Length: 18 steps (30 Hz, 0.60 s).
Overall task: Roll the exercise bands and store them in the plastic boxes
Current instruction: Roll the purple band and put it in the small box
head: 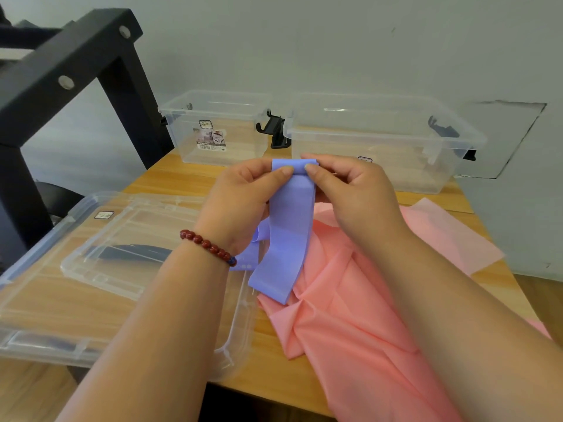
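A purple exercise band [286, 226] hangs in the air over the table, its top end folded over. My left hand [243, 196] pinches that top end from the left, thumb on the front. My right hand [350, 193] pinches it from the right in the same way. The band's lower end droops onto a wide pink band [350, 300] spread loosely across the wooden table. A small clear plastic box [213, 129] stands open at the back left. A larger clear plastic box [380, 141] stands open at the back right, just behind my hands.
Two clear box lids [91, 275] lie stacked on the table at the left, under my left forearm. A black metal frame [76, 65] rises at the far left. The grey wall [335, 41] is close behind the boxes. The wooden table's [268, 391] front edge is near me.
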### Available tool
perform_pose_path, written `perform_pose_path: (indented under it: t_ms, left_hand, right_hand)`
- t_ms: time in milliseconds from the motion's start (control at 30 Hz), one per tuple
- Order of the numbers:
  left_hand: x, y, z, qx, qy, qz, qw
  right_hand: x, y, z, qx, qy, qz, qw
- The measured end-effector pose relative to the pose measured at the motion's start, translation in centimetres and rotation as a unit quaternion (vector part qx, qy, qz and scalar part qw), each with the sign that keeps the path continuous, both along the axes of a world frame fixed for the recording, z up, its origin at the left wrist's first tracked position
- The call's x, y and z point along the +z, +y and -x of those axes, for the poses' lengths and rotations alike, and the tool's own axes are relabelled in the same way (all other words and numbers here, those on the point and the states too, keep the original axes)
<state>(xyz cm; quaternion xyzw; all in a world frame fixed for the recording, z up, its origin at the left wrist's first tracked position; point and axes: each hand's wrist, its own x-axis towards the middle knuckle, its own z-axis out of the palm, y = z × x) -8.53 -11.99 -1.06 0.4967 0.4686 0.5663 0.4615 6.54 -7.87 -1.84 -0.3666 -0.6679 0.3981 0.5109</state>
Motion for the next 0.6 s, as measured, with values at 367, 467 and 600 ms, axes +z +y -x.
perform_pose_path:
  t_ms: [367, 467, 600]
  left_hand:
    - [0.16, 0.19, -0.01, 0.016, -0.017, 0.031, 0.999]
    - [0.27, 0.21, 0.18, 0.009, -0.052, 0.047, 0.998]
    - [0.57, 0.01, 0.14, 0.003, -0.076, 0.059, 0.995]
  right_hand:
    - [0.21, 0.02, -0.05, -0.07, -0.047, -0.174, 0.981]
    - [0.1, 0.21, -0.2, -0.075, -0.064, -0.227, 0.969]
    - [-0.15, 0.75, -0.5, -0.073, -0.096, -0.308, 0.944]
